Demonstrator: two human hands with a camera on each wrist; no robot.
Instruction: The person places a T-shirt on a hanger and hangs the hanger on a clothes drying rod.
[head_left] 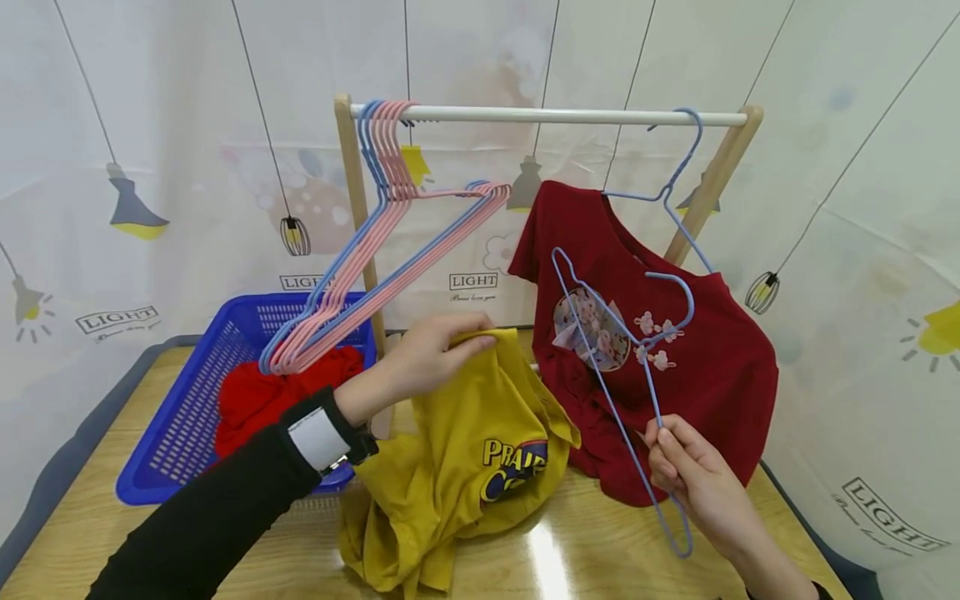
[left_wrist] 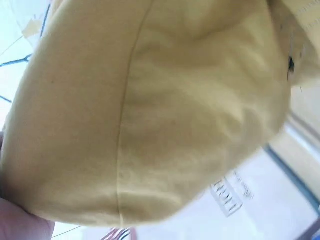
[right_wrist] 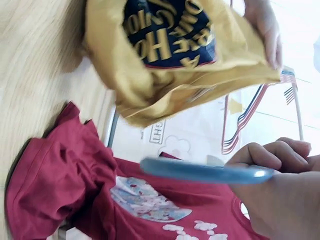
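Note:
My left hand pinches the edge of a yellow T-shirt with printed lettering and lifts it. The shirt's lower part lies crumpled on the table; in the left wrist view its cloth fills most of the frame. To the right, my right hand grips a light blue wire hanger by one side, its hook upward. That hanger is bare and apart from the yellow shirt. Behind it, a dark red T-shirt with a round picture hangs tilted from a blue hanger on the rail.
A clothes rack with a white rail and wooden posts stands on the wooden table. Several pink and blue hangers hang at its left end. Below them sits a blue basket containing bright red cloth.

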